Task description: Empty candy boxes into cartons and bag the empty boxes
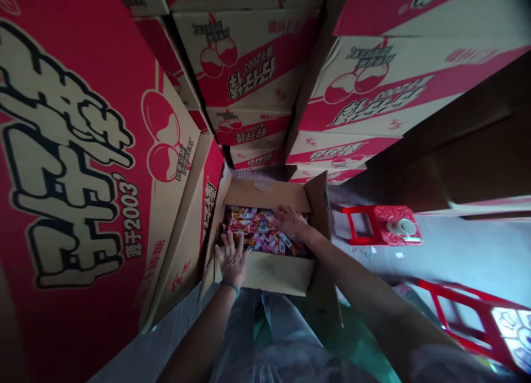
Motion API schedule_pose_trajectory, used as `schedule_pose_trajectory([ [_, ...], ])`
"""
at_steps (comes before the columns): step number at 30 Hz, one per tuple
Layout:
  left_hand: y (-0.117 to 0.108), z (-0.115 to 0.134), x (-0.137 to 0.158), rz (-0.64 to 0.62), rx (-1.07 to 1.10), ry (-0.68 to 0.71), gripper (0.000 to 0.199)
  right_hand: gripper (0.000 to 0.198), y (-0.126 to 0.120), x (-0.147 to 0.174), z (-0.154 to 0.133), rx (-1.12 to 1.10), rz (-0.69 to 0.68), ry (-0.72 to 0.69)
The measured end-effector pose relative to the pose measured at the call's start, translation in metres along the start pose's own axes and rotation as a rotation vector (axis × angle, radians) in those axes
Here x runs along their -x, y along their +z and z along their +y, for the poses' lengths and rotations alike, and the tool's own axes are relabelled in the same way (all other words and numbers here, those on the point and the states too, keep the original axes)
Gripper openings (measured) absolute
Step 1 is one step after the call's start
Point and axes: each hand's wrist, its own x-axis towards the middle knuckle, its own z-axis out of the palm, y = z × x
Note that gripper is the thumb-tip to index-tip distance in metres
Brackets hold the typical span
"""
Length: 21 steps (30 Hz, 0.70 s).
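An open cardboard box point(277, 273) stands on the floor in front of my legs, its flaps folded outward. Small candies in colourful wrappers point(246, 220) fill it nearly to the rim. My left hand point(233, 260) has its fingers spread at the box's near left corner, with the fingertips by the candies. On the right, my right hand point(290, 223) reaches in over the far flap side and lies flat on the candies. Its fingers are stretched out and a little blurred, and I see nothing held in them.
Stacked red-and-tan cartons point(244, 57) rise behind the box, with more cartons point(369, 84) to the right. A large carton point(83, 151) closes in the left side. A red stool point(394, 225) bearing a white roll point(404, 228) and another red stool point(468, 316) stand right.
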Motion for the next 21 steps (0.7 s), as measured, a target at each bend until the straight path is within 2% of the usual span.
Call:
schedule_pose_trajectory([
  [2, 0.012, 0.001, -0.014, 0.004, 0.006, 0.029, 0.059, 0.058, 0.000, 0.042, 0.000, -0.014, 0.070, -0.034],
  [4, 0.023, 0.000, -0.021, 0.020, 0.004, 0.033, 0.062, 0.058, 0.006, 0.082, 0.015, -0.039, 0.274, -0.029],
  [6, 0.032, 0.000, -0.026, 0.035, -0.017, 0.024, 0.065, 0.060, 0.013, 0.108, 0.041, -0.126, 0.541, 0.138],
  [7, 0.035, 0.001, -0.029, 0.039, -0.034, 0.027, 0.065, 0.063, 0.018, 0.115, 0.054, -0.209, 0.631, 0.251],
  [8, 0.037, 0.002, -0.033, 0.039, -0.054, 0.038, 0.063, 0.066, 0.025, 0.118, 0.066, -0.313, 0.664, 0.347],
  [10, 0.041, 0.005, -0.040, 0.037, -0.096, 0.068, 0.059, 0.074, 0.043, 0.113, 0.076, -0.536, 0.585, 0.402],
  [12, 0.042, 0.008, -0.047, 0.048, -0.128, 0.119, 0.057, 0.079, 0.064, 0.099, 0.066, -0.692, 0.490, 0.329],
  [13, 0.042, 0.009, -0.050, 0.063, -0.139, 0.160, 0.056, 0.081, 0.074, 0.091, 0.056, -0.727, 0.490, 0.299],
  [17, 0.031, 0.016, -0.069, 0.127, -0.153, 0.411, 0.067, 0.080, 0.100, 0.056, 0.004, -0.677, 0.626, 0.317],
  [19, 0.021, 0.024, -0.081, 0.103, -0.148, 0.490, 0.073, 0.080, 0.106, 0.041, -0.013, -0.604, 0.616, 0.356],
  [21, 0.012, 0.032, -0.092, 0.027, -0.132, 0.536, 0.078, 0.080, 0.111, 0.028, -0.021, -0.543, 0.561, 0.393],
])
